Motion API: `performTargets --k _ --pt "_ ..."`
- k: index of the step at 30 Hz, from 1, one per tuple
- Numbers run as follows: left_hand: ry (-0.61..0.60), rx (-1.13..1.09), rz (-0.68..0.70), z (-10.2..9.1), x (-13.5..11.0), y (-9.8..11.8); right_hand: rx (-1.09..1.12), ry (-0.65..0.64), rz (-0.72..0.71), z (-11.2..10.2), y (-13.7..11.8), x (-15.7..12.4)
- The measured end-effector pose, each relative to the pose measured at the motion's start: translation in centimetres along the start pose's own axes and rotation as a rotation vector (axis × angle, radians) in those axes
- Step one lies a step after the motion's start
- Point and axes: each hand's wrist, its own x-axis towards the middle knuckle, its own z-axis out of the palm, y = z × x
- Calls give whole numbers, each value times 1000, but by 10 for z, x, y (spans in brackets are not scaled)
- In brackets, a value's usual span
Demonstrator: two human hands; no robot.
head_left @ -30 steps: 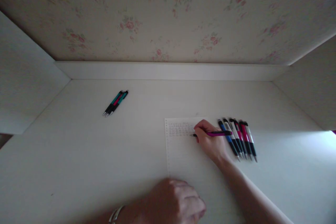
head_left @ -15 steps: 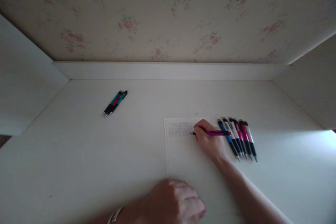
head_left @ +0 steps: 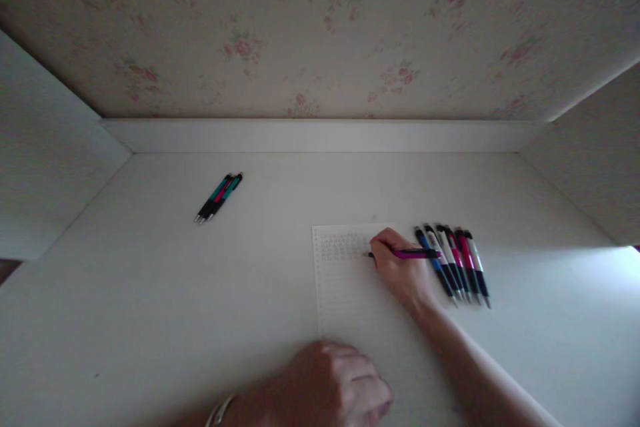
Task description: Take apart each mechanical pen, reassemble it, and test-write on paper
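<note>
My right hand (head_left: 400, 271) is closed in a writing grip on a purple pen (head_left: 413, 254) with a black grip. The pen's tip touches or hovers just over a lined notebook sheet (head_left: 345, 297), at the right end of the lowest row of small handwriting. Most of the sheet below those rows is blank. Across the sheet's lower part lies my left hand (head_left: 345, 383), its fingers curled in a loose fist, with a band on the wrist. Its palm side is hidden, and no object shows in it.
Right of the sheet, several pens (head_left: 453, 265) in blue, white and pink lie side by side. Three more pens (head_left: 219, 198), two teal and one red, lie at the back left. The white desk (head_left: 165, 293) is bounded by side panels and a flowered wall (head_left: 300, 33).
My right hand and the pen have shifted very slightly to the right along the written row. The left hand and the other pens stay where they were.
</note>
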Motion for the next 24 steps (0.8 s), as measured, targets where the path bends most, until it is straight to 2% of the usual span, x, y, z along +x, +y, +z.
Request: performTargets --k 7,11,16,18,22,24 --pt "12 -9 -13 0 -1 0 7 8 -19 -1 1 -5" --pt "28 -4 -27 -2 0 2 22 58 -9 -3 3 -5" --pt "76 -86 -75 -4 2 6 212 69 -20 -12 7 -8" --pt "97 -193 -148 -7 -1 7 84 31 -109 -18 8 -17" --pt "166 -363 -370 -15 -10 9 -262 -41 -650 -21 7 -48" --pt "210 -350 -328 -19 -11 10 -353 -22 -780 -18 6 -62"
